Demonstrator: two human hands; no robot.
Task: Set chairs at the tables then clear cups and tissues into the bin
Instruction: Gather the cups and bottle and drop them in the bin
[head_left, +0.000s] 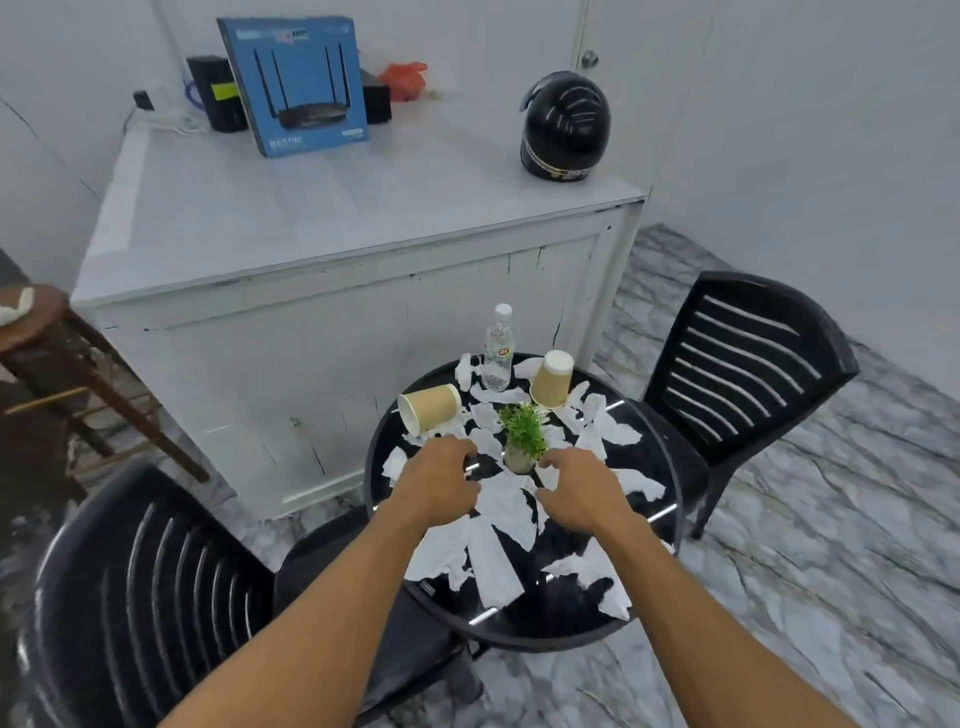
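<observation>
Round, glossy black surface (644, 587) strewn with torn white tissues (498, 540). Left hand (436, 480) and right hand (582, 493), fingers curled downward, press on tissues; whether either grips one cannot be told. One ribbed paper cup (430, 408) lies sideways, another (553, 378) stands inverted. Slatted black chairs (743, 364) flank the surface.

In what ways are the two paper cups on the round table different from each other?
The left cup lies on its side, its open mouth facing the camera; the right cup stands upside down, mouth on the table. The left cup is near the table's left edge; the right cup stands beside the water bottle. Both are brown, ribbed and surrounded by tissues.
</observation>
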